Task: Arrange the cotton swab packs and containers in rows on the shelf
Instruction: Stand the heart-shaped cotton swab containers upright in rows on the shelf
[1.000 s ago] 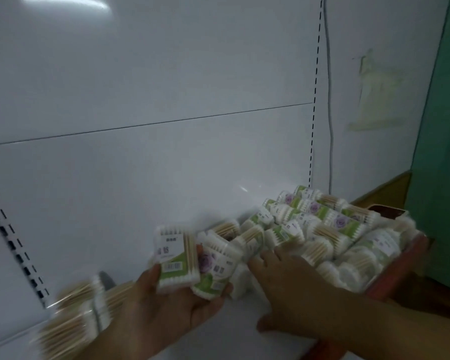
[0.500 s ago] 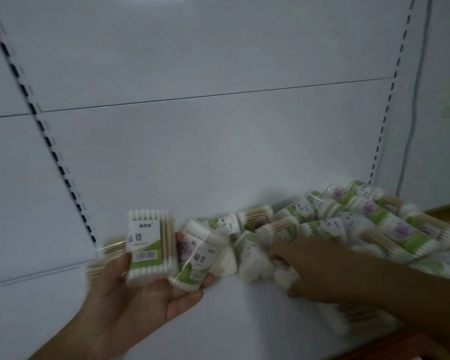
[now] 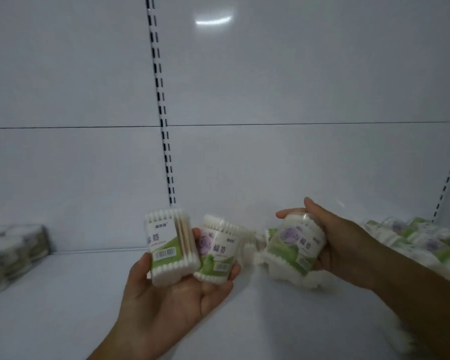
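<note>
Now my left hand [image 3: 172, 302] cradles two cotton swab packs [image 3: 166, 248] side by side above the shelf [image 3: 63, 294]; my right hand [image 3: 346, 245], at three o'clock, grips a round swab container [image 3: 296, 245].

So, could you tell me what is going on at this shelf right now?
A person is sorting cotton swabs at a white shelf. The left hand holds two items side by side, a barcode-labelled box and a rose-labelled pack. The right hand grips a third container just beside them. A loose heap of packs lies on the shelf to the right, and a blurred stack stands at the far left.
</note>
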